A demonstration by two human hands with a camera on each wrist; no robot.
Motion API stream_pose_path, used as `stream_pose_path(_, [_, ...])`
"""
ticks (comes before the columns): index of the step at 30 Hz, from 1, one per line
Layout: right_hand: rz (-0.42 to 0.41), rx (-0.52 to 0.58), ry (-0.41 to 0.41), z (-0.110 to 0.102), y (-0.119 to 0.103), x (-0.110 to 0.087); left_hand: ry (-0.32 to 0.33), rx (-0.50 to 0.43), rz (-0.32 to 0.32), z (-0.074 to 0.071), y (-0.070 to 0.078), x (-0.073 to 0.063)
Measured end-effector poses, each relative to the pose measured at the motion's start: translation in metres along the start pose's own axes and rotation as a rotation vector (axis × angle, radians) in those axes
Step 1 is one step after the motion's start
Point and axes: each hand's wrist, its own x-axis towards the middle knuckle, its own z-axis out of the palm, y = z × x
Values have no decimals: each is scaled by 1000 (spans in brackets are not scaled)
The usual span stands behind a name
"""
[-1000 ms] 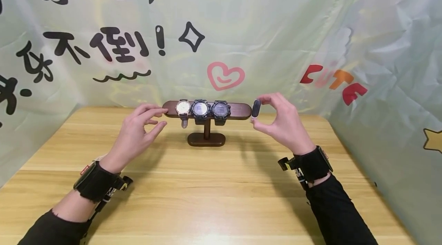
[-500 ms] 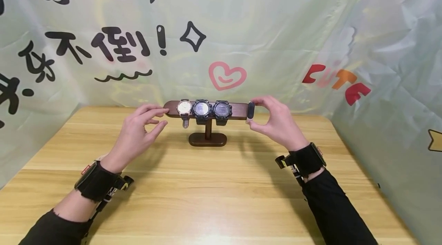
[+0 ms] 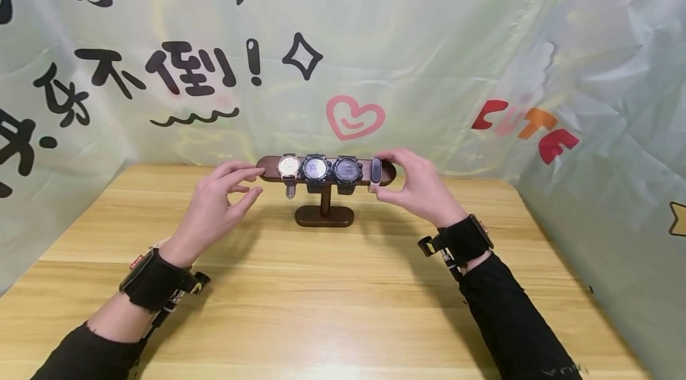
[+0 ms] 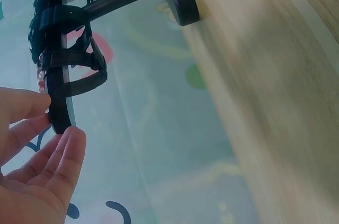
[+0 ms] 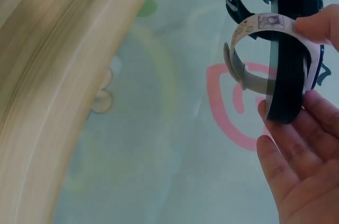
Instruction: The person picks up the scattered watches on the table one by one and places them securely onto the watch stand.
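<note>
A dark wooden watch stand [image 3: 324, 217] stands at the back of the table, its crossbar level. On the bar sit a watch with a pale dial [image 3: 289, 167] and two chunky black digital watches [image 3: 316, 170]. My left hand [image 3: 217, 198] touches the bar's left end with its fingertips, fingers fairly straight, thumb apart from the bar in the head view. Near the bar's right end, my right hand [image 3: 420, 186] pinches a fitness band [image 3: 376, 173] with a dark oval screen. In the right wrist view its light printed strap [image 5: 265, 21] loops around the bar.
The light wooden table [image 3: 332, 296] spreads out in front of the stand. A pale printed cloth [image 3: 429, 40] hangs behind and along the sides. Both wrists wear black straps [image 3: 466, 240] with small cameras.
My right hand has moved left, bringing the fitness band from beyond the bar's right end onto the bar, close to the nearest black watch. The left hand has stayed at the left end.
</note>
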Motion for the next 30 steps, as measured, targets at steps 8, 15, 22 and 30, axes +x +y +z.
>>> stream_pose_path(8, [-6,26,-34,2,-3,4,1,-9,3,0,0,1])
stream_pose_path(15, [-22,59,-35,6,-6,4,2,-18,-5,0,1,1])
stream_pose_path(22, [-26,72,-29,8,-7,4,-5,-15,-8,0,2,0])
stream_pose_path(30, [-46,75,-12,10,-6,4,-2,-7,2,1,0,0])
